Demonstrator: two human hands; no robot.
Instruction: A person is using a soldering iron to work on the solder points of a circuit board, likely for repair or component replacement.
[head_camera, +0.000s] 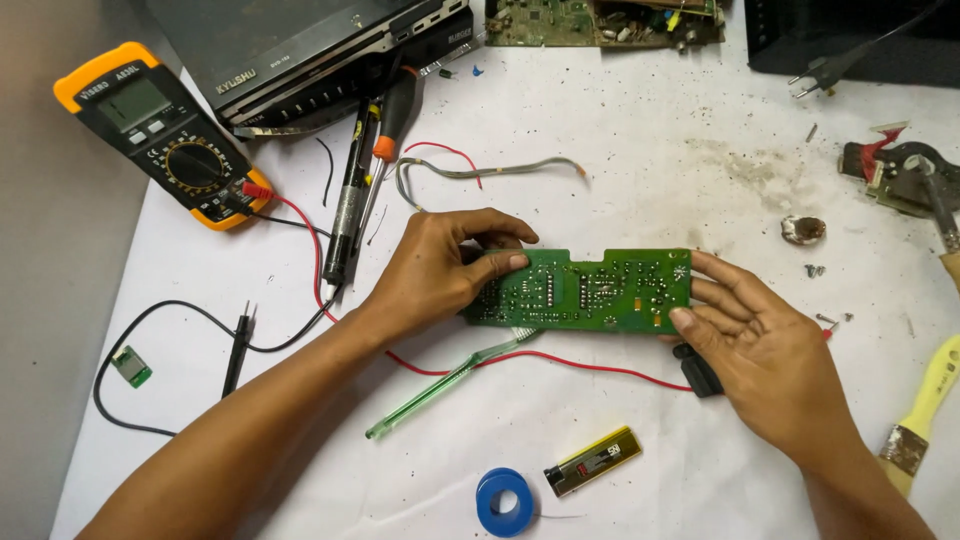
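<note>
A long green circuit board (590, 290), solder side up, is held level just above the white table between both hands. My left hand (440, 270) grips its left end, thumb on top. My right hand (760, 350) holds the right end, fingers along the edge and thumb on the lower corner. A red wire (560, 362) runs under the board. A clear green pen-like tool (440, 392) lies below it.
A yellow and black multimeter (165, 135) with red and black probe leads lies far left. A screwdriver (395, 115), a black device (300, 50), another circuit board (600, 20), a blue tape roll (505, 502), a lighter (592, 462), a brush (925, 420), a small green module (131, 366) and loose screws (815, 270) surround the hands.
</note>
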